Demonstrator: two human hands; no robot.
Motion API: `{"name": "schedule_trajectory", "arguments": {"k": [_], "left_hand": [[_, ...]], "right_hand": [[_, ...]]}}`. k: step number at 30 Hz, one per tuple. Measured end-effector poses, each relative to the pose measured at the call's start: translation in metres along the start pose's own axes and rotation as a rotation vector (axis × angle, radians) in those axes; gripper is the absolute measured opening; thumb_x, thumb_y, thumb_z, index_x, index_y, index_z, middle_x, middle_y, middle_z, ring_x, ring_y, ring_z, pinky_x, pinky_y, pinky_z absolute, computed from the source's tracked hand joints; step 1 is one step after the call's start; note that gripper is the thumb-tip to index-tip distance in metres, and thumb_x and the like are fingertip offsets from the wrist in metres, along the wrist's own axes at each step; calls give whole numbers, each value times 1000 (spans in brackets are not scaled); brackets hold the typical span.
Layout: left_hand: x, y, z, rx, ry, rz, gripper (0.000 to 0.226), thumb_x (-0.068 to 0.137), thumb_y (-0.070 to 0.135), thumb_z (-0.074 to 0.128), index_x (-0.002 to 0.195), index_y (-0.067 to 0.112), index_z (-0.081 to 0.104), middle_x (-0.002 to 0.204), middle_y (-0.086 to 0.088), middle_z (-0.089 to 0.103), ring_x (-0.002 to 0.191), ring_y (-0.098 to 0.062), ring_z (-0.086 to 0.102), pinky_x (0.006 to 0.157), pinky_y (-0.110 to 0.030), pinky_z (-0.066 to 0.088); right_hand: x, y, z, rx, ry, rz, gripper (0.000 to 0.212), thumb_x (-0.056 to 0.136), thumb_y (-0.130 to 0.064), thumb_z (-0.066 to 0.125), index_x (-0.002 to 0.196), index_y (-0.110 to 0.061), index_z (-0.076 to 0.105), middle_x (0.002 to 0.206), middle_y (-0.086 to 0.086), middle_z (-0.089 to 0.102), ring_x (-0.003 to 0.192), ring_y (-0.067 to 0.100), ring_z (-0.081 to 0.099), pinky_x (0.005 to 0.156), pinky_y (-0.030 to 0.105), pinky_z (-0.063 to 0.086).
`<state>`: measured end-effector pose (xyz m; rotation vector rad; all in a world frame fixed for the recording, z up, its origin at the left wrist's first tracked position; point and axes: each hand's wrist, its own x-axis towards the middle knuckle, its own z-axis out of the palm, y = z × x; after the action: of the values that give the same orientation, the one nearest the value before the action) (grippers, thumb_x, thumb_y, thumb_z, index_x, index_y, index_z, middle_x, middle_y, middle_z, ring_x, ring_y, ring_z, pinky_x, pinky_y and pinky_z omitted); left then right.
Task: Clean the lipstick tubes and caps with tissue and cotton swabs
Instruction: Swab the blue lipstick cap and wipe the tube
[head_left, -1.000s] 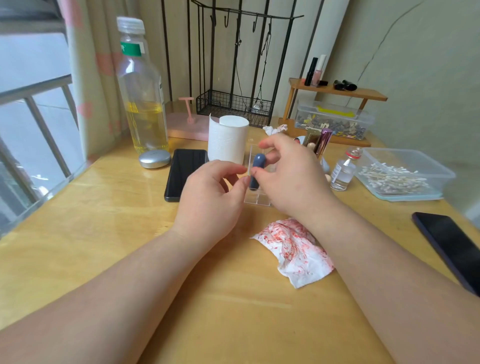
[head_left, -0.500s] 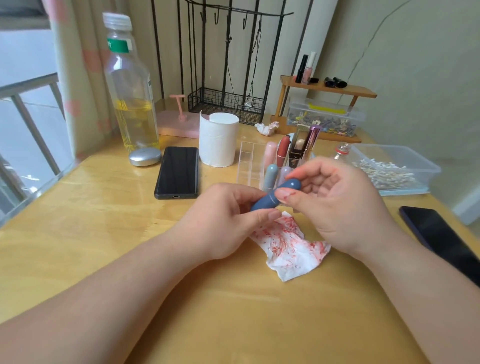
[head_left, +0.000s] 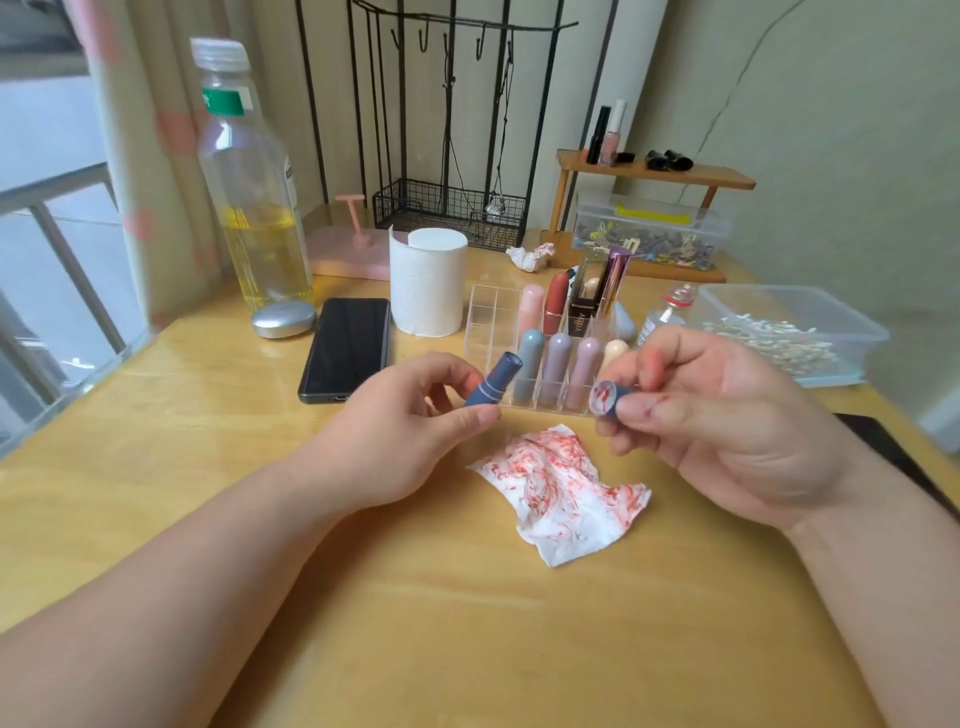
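My left hand (head_left: 410, 436) pinches a dark blue lipstick tube (head_left: 492, 385), its open end tilted up and away. My right hand (head_left: 727, 415) grips the matching blue cap (head_left: 607, 399), whose open mouth faces me and is smeared red inside; red marks stain my fingers. A crumpled tissue (head_left: 561, 488) stained with red lipstick lies on the table between and below my hands. A clear organiser (head_left: 488, 322) behind them holds several capped lipsticks. A tissue roll (head_left: 428, 280) stands to its left, and a clear tub of cotton swabs (head_left: 779, 338) sits at the right.
Two black phones lie on the wooden table (head_left: 467, 623), one on the left (head_left: 347, 348) and one at the right edge (head_left: 893, 457). A tall bottle of yellow liquid (head_left: 254, 208), a silver disc (head_left: 283, 319), a small glass vial (head_left: 667, 314) and a wooden shelf (head_left: 654, 176) stand at the back.
The blue lipstick was lifted from the organiser and brought toward me. My hands have pulled the cap off the tube and moved apart.
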<state>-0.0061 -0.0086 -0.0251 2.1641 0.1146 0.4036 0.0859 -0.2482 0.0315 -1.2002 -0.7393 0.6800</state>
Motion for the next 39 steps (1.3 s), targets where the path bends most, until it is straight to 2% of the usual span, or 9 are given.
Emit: {"name": "schedule_trajectory", "arguments": {"k": [8, 14, 18, 24, 27, 29, 31, 35, 39], "left_hand": [[1, 6, -6, 288, -21, -145, 17, 83, 41, 78, 89, 33, 65, 74, 12, 65, 65, -3, 58, 54, -14, 37], [-1, 10, -8, 354, -13, -183, 23, 80, 43, 80, 84, 29, 62, 79, 10, 65, 73, -7, 60, 61, -22, 43], [-2, 14, -8, 378, -21, -193, 24, 81, 44, 78, 86, 29, 60, 81, 11, 63, 74, -6, 58, 60, -21, 42], [-3, 22, -19, 379, -143, -282, 48, 71, 51, 84, 104, 31, 56, 93, 16, 63, 84, -2, 61, 72, -23, 49], [-10, 37, -39, 484, -148, -369, 54, 68, 59, 81, 101, 27, 53, 91, 12, 61, 81, -6, 60, 69, -29, 50], [-17, 48, -51, 520, -89, -289, 43, 70, 62, 77, 81, 26, 56, 70, 10, 61, 60, -3, 54, 53, -25, 40], [-27, 61, -51, 333, -46, -87, 43, 70, 61, 77, 72, 23, 59, 53, 8, 56, 43, -5, 44, 44, -21, 38], [-45, 76, -9, -19, -58, 244, 40, 69, 54, 85, 86, 26, 62, 73, 4, 64, 58, -17, 60, 51, -26, 50], [-46, 68, 20, -14, 47, 202, 37, 66, 46, 90, 86, 30, 64, 75, 8, 64, 64, -15, 62, 53, -21, 46]], "right_hand": [[-5, -3, 0, -393, -11, -48, 26, 61, -16, 87, 64, -12, 62, 95, 11, 74, 86, 20, 71, 78, 26, 55], [-10, -4, 10, -598, 22, -120, 30, 65, -3, 87, 67, -2, 57, 92, 13, 72, 65, 16, 62, 57, 18, 51], [-10, -3, 15, -769, 22, -76, 31, 69, -2, 87, 68, -19, 61, 95, 4, 72, 55, 7, 58, 50, 27, 50], [-11, -3, 19, -787, 93, -53, 33, 70, 4, 84, 73, -16, 58, 92, 0, 71, 52, 5, 57, 49, 40, 53], [-11, -3, 16, -806, 102, -61, 36, 71, -4, 87, 73, -27, 59, 89, 3, 69, 45, 25, 51, 43, 45, 46], [-9, -2, 15, -783, 101, -71, 32, 68, -15, 88, 75, -28, 59, 88, 4, 68, 49, 40, 52, 44, 55, 46], [-8, 0, 17, -735, 103, -86, 31, 65, -17, 84, 77, -25, 57, 87, 5, 67, 61, 31, 59, 50, 57, 53], [-8, 2, 21, -616, 125, -77, 36, 66, -7, 85, 83, -11, 54, 84, 10, 66, 63, 16, 64, 54, 36, 58], [-7, 9, 25, -624, 105, -72, 31, 66, -9, 84, 78, -13, 55, 79, 6, 65, 57, 17, 61, 55, 33, 53]]}}
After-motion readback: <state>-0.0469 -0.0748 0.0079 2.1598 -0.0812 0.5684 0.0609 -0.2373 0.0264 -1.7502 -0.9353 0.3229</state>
